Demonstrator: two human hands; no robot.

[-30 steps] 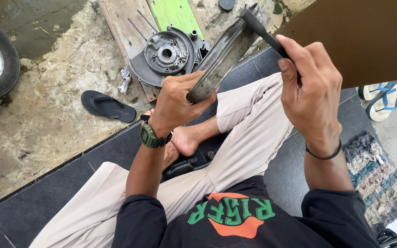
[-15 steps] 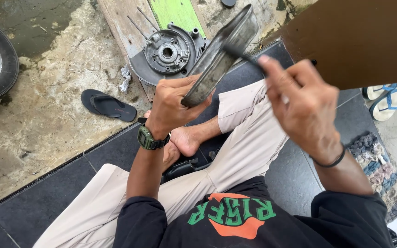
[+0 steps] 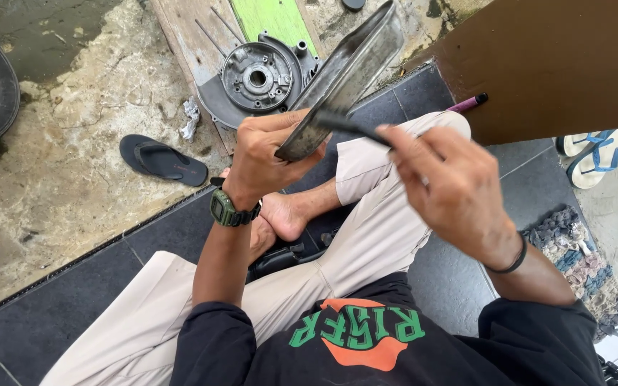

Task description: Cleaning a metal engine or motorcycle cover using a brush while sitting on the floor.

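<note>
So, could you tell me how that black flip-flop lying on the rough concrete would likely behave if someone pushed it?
The black flip-flop lies flat on its sole, so it would probably slide, not roll or tip. It looks thin, likely light and bendy. The rough concrete might drag on it.

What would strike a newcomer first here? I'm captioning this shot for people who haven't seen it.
At centre, the left hand grips a long grey metal cover tilted upward, while the right hand lays a thin dark tool against its lower end. Behind, a round engine casing lies on a wooden board.
</note>
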